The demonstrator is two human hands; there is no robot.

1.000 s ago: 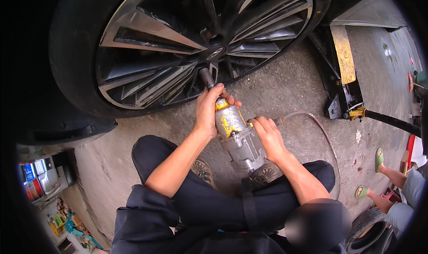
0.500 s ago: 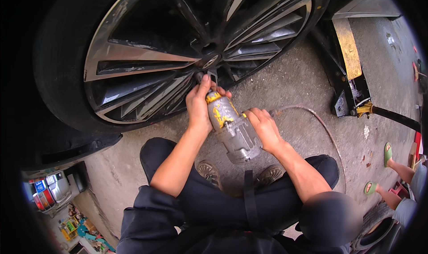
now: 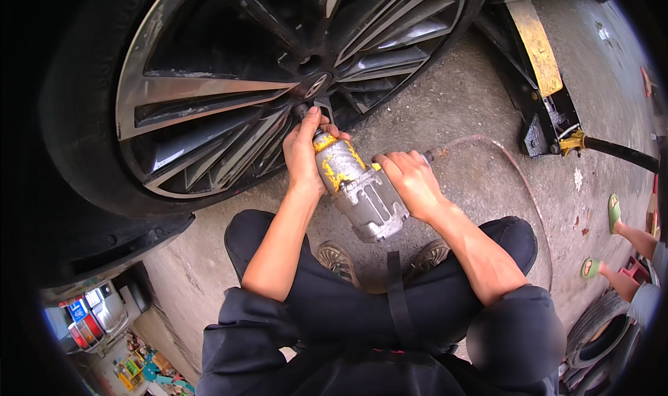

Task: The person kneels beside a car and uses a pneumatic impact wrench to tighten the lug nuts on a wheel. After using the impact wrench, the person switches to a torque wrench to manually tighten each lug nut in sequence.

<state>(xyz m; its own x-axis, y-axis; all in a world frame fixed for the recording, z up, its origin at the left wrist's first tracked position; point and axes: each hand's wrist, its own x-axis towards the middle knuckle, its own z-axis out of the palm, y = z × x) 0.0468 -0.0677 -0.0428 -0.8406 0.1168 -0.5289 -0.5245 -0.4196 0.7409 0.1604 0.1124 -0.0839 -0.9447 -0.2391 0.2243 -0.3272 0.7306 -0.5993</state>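
Observation:
A worn grey and yellow impact wrench [image 3: 365, 200] is held between my two hands, its nose against the hub area of a car wheel [image 3: 202, 86]. My left hand [image 3: 304, 152] closes around the front of the tool, thumb lying along the dark socket [image 3: 300, 111] at a lug hole just below the centre cap [image 3: 315, 85]. My right hand [image 3: 410, 180] is wrapped round the handle on the tool's right side; the trigger is hidden. From the handle an air hose [image 3: 497, 146] curves away to the right.
A black and yellow floor jack [image 3: 539, 62] stands at the right, its handle [image 3: 619, 154] reaching outward. Another person's legs in green sandals [image 3: 590, 267] are at the far right, near stacked tyres [image 3: 598, 326]. Another car [image 3: 97, 312] and assorted clutter [image 3: 142, 368] show at lower left.
The view has shifted slightly, so the wheel sits a little higher and further left. Both hands keep their hold on the impact wrench, which stays at the same lug hole.

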